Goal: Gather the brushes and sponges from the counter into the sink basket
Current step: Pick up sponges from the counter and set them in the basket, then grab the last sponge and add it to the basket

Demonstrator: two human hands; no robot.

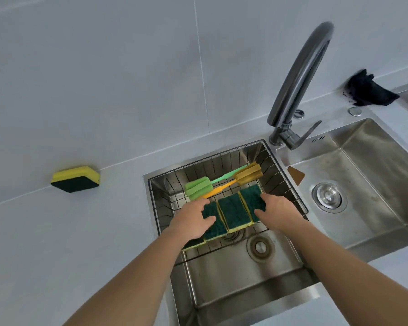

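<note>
Both bare forearms reach in from the bottom edge toward the wire sink basket (290, 196), which sits in the left basin of the steel sink (233, 290); the left hand (193, 221) grasps the left end of a row of green-topped yellow sponges (232, 211), thumb curled over the dark scouring face; the right hand (277, 212) clasps the right end of the same row, fingers bent round the outermost sponge; the row lies inside the basket, standing side by side and touching one another; behind it in the basket lie a green brush (197, 187) and an orange brush (247, 175), their handles crossing; one more yellow and green sponge (77, 178) rests on the grey counter (57, 243), well apart to the left of the sink, near the wall; a curved dark tap (299, 74) rises between the two basins; a black cloth (368, 90) lies at the far right by the wall.
</note>
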